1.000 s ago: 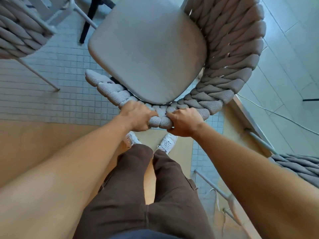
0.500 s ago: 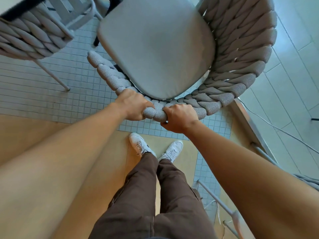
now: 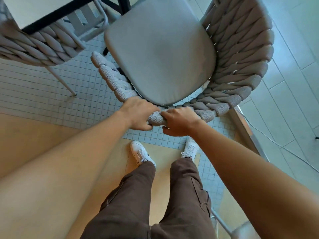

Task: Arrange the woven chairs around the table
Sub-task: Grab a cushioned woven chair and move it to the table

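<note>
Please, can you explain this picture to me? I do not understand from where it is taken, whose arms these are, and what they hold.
The camera sits on a person's head and looks down, so you see their own arms, brown trousers and white shoes. The left hand and right hand both grip the top of the braided back of a woven chair with a grey seat cushion. A second woven chair stands at upper left, beside the table. The floor is tiled.
</note>
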Motion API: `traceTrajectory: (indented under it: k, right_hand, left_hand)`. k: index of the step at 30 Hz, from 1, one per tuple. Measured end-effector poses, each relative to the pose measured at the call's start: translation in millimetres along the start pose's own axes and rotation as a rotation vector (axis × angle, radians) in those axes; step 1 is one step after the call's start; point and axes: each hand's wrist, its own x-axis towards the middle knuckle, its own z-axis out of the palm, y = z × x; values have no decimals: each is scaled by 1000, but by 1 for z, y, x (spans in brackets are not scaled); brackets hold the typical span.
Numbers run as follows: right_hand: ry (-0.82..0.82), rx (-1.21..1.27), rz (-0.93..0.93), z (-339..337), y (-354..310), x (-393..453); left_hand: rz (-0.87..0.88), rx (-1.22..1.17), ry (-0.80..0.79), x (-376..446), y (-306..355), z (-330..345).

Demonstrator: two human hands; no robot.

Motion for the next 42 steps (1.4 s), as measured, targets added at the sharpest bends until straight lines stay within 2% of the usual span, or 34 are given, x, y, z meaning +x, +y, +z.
traceTrajectory:
  k: [3,7,12,15,19,22,27,34,42]
  right_hand:
    - [-48,-102,-87,-7,48,-26]
    - [-68,-149,-149,-17,115,-61]
    - [-65,-239,-175,-29,176,-65]
    - [-85,-301,-211,-31,199,-63]
    - [-76,-300,-322,-28,209,-54]
    - [-76,-262,-332,-30,213,-49]
    - [-43,-252,-272,-32,211,-36]
    - [4,-273,-256,-37,205,-8]
    - [-9,-318,-111,-30,201,-21]
  left_hand:
    - [-68,-75,22,10,45,8]
    - [-246,-122,72,34,100,15]
    - [-346,-278,148,74,153,6]
    - [-433,-315,138,96,170,2]
    - [-411,-230,85,105,162,8]
    - [-364,-213,95,106,155,6]
    - [-311,-228,80,106,134,-4]
    - [-325,-207,102,104,101,-13]
    - [-292,-204,120,103,110,-14]
